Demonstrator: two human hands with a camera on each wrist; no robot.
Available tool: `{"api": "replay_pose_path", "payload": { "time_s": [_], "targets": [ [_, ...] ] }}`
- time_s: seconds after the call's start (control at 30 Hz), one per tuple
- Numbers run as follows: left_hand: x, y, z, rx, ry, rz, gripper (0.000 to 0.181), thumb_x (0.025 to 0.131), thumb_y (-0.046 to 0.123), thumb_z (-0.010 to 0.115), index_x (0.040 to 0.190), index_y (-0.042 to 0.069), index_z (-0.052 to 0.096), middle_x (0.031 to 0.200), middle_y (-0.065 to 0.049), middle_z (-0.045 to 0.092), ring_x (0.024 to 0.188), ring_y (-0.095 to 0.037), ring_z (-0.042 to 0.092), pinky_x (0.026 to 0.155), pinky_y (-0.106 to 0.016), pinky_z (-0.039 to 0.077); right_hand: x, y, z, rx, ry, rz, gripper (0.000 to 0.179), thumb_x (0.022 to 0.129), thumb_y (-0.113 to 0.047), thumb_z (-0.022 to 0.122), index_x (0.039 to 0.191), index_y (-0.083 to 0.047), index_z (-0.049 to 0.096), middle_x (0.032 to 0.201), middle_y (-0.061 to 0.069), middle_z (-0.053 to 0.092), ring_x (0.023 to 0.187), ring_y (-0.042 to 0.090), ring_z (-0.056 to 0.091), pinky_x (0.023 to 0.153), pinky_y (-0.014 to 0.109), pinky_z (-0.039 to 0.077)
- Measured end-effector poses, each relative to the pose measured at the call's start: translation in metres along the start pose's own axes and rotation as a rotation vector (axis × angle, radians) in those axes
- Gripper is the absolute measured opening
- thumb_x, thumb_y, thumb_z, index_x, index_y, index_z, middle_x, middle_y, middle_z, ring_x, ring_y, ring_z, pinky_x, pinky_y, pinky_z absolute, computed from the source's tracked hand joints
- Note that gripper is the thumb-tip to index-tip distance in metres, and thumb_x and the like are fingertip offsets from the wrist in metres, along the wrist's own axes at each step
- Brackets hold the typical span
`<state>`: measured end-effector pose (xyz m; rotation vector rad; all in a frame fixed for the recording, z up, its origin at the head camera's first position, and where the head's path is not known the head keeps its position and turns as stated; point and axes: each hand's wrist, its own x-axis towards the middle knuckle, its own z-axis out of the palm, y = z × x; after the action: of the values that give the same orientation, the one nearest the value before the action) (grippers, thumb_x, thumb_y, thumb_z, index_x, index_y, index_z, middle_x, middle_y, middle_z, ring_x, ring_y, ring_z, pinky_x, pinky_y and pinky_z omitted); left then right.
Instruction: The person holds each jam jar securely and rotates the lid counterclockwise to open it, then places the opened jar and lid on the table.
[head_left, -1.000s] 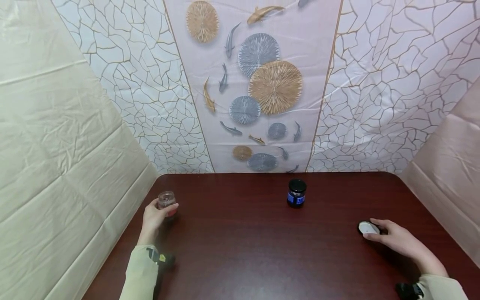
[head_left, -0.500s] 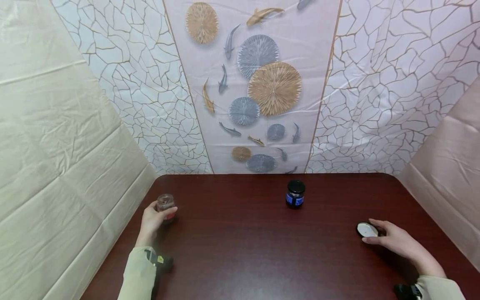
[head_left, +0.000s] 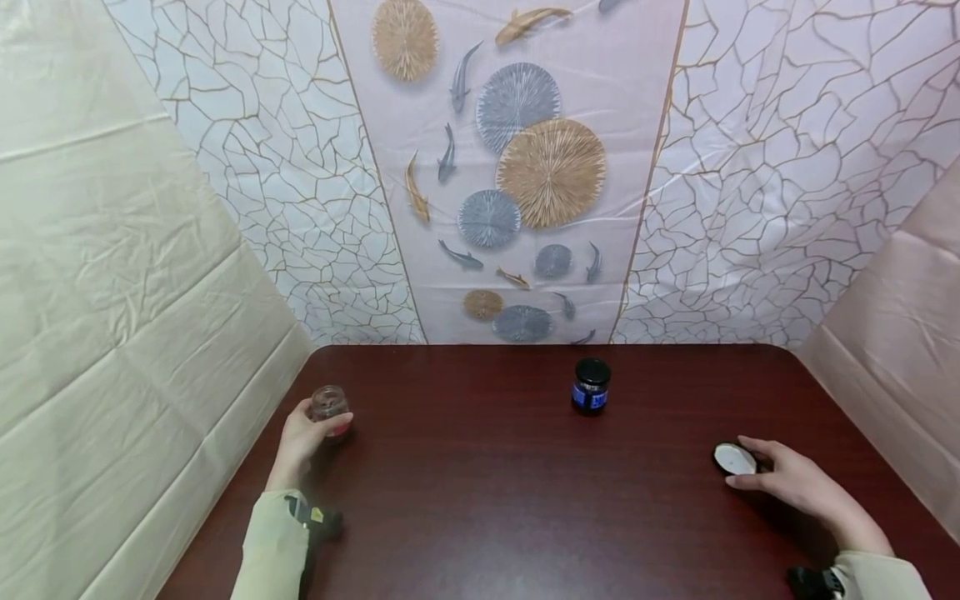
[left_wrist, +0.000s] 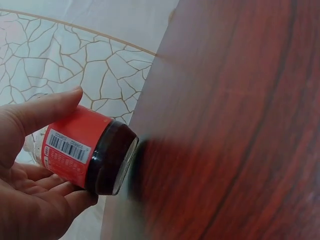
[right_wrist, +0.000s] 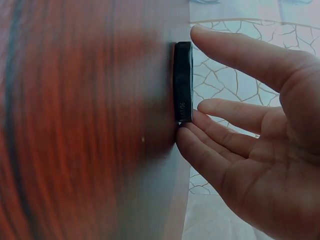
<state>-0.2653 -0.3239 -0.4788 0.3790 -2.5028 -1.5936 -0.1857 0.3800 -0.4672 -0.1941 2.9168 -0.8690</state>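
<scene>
My left hand grips a small open glass jar at the table's left side, thumb across its front. In the left wrist view, the jar's red barcode label and dark lower part show, with its base close to the tabletop. At the right, a round black jar lid lies with its white inside up. My right hand is around it, fingers and thumb spread. From the right wrist, the lid's black rim shows flat on the table, fingertips at its lower edge and the thumb just off its upper edge.
A black-lidded jar with a blue label stands at the back, right of the middle. The dark red-brown table is bordered by a patterned cloth behind and plain cream cloth at its left.
The right thumb has moved off the lid's edge, and the lid has shifted slightly left. The left hand still holds the jar in almost the same place.
</scene>
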Motion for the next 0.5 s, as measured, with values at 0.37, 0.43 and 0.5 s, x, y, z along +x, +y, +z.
{"api": "replay_pose_path", "payload": {
  "time_s": [0.37,0.43,0.5],
  "targets": [
    [0.0018,-0.0047,-0.0033,-0.040,-0.038,-0.008,0.074,0.085,0.020,0.082,0.141,-0.003,0.039,0.131,-0.021,0.057,0.100,-0.016,0.060,0.081,-0.023,0.047,0.0006,0.0003,0.0006,0.002,0.014,-0.010,0.080,0.083,-0.029,0.082,0.135,0.021,0.046,0.129,0.042,0.053,0.117,0.050,0.055,0.075,0.023,0.045],
    [0.0026,-0.0037,-0.0030,-0.048,-0.039,-0.008,0.073,0.085,0.019,0.083,0.139,-0.003,0.040,0.129,-0.020,0.058,0.093,-0.010,0.059,0.077,-0.021,0.048,0.0002,0.0000,0.0001,0.000,0.009,-0.007,0.081,0.083,-0.029,0.082,0.135,0.021,0.046,0.130,0.042,0.052,0.118,0.051,0.054,0.075,0.023,0.045],
    [0.0027,-0.0020,-0.0035,-0.055,-0.049,-0.015,0.075,0.085,0.020,0.083,0.141,-0.003,0.039,0.128,-0.020,0.059,0.092,-0.012,0.060,0.078,-0.023,0.049,0.0001,-0.0004,-0.0004,-0.002,0.004,-0.003,0.080,0.084,-0.029,0.082,0.135,0.021,0.045,0.131,0.043,0.051,0.119,0.051,0.054,0.075,0.024,0.046]
  ]
}}
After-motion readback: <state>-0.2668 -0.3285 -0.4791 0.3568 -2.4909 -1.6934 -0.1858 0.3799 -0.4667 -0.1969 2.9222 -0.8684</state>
